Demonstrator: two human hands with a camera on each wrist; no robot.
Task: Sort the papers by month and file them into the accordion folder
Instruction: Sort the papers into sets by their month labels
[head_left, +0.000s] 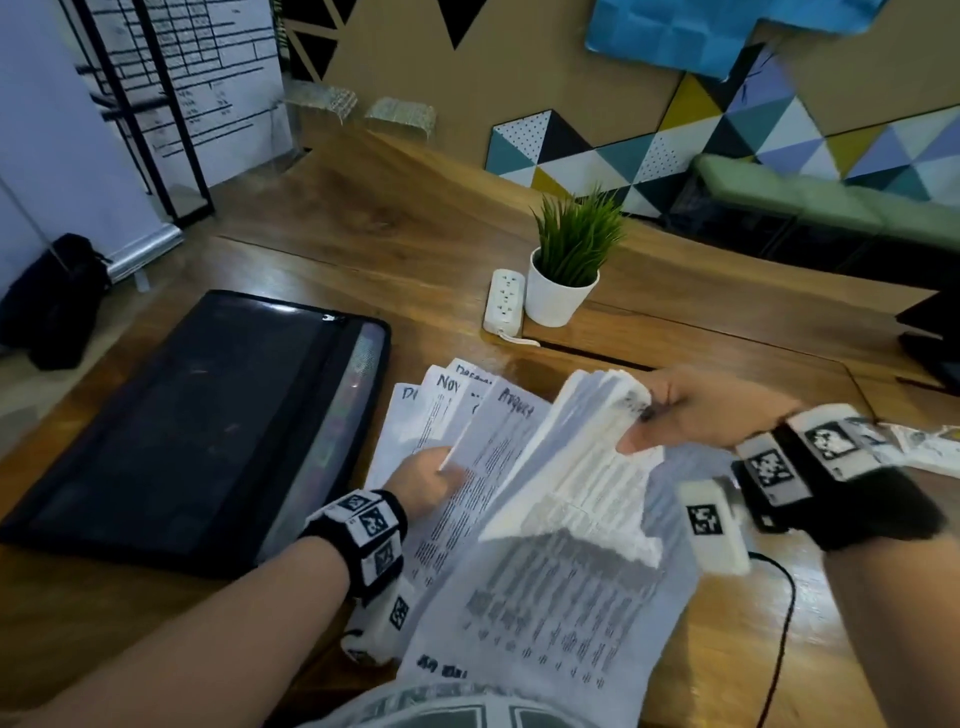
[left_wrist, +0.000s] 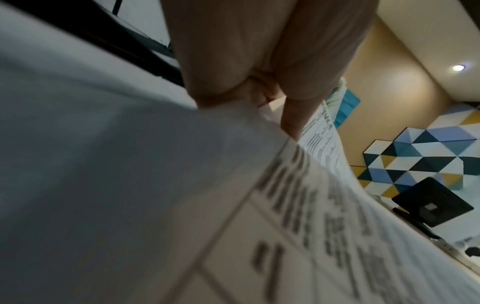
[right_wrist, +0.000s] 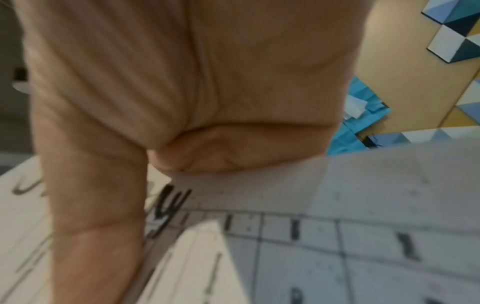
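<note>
Dim, warm room light. A ceiling lamp (left_wrist: 458, 67) glows at the left wrist view's upper right. Both wrist views are soft, print smeared. The head view bends at its edges; glare streaks the desk (head_left: 363, 218).

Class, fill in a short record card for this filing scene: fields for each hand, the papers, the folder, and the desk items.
left hand: pinches fanned sheets
right hand: grips thick bundle's top edge
papers: month headings handwritten; "August" legible
accordion folder: black, flat, left of the papers
other items: potted plant, power strip
surface: wooden table

potted plant (head_left: 569, 260), power strip (head_left: 504, 301), wooden table (head_left: 363, 234)
</note>
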